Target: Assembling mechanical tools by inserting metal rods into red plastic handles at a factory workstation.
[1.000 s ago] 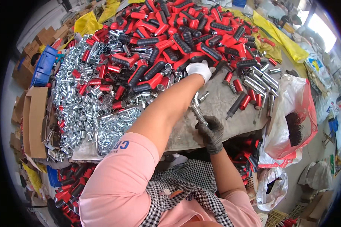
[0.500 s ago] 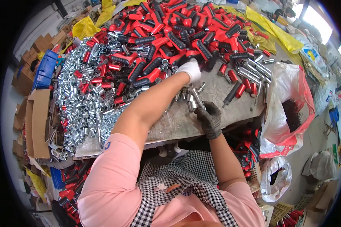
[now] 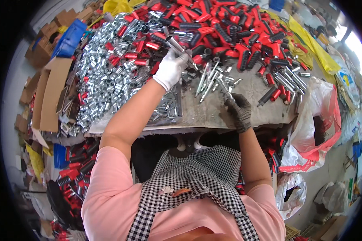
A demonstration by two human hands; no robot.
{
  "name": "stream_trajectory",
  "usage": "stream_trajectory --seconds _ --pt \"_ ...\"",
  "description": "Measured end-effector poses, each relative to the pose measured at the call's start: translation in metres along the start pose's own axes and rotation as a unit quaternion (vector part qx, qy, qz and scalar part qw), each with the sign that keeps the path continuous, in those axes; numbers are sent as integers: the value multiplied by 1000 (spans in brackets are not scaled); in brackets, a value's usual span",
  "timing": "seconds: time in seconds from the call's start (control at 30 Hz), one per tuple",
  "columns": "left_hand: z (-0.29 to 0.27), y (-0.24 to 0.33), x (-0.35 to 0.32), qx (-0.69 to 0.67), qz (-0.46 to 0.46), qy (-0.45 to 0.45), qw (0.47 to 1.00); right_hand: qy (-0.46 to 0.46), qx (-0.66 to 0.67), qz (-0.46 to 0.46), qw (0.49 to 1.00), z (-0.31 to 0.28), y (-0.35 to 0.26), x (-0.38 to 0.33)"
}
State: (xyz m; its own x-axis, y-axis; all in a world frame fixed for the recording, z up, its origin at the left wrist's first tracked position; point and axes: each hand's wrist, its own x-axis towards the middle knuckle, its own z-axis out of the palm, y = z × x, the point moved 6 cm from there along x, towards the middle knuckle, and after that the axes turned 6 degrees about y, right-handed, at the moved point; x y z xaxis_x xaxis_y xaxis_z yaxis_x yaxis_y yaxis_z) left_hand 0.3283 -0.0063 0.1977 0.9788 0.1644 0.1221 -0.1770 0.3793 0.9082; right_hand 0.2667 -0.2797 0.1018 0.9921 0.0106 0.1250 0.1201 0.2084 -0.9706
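"Holding a part in each hand?"

"Yes: the left hand (image 3: 169, 71) has its fingers wrapped round a silver tube (image 3: 173, 44) near red-and-black handles (image 3: 221, 33); the right hand (image 3: 240, 111) pinches a slim metal rod (image 3: 225, 89) over the worktop (image 3: 198, 116)."

"Which step?"

"Handling two separate parts, I'd judge; the next move calls for steady grip on both."

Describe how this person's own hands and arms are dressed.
The left hand wears a white glove reaching the wrist. The right hand wears a dark grey glove, blackish toward the fingers. The short sleeves are pink, leaving both forearms bare.
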Motion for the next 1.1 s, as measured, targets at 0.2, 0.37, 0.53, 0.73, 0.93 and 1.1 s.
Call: stream_trajectory --seconds 0.2,0.37,0.53,0.73,0.93,1.1 --pt "-52 4 -11 -131 -84 46 987 -24 -36 20 999 35 -8 -21" --pt "-28 29 -6 376 58 42 924 -51 -29 41 997 57 -3 -22" --pt "-34 7 0 241 136 9 961 -24 -34 67 997 67 6 -27" --pt "-12 8 -17 90 5 -33 995 -1 77 127 989 81 4 -23" --pt "-4 -25 -22 -176 -152 -45 972 -17 288 168 943 104 12 11" --pt "-12 -22 -20 110 -43 -58 991 -99 309 159 932 121 12 12"
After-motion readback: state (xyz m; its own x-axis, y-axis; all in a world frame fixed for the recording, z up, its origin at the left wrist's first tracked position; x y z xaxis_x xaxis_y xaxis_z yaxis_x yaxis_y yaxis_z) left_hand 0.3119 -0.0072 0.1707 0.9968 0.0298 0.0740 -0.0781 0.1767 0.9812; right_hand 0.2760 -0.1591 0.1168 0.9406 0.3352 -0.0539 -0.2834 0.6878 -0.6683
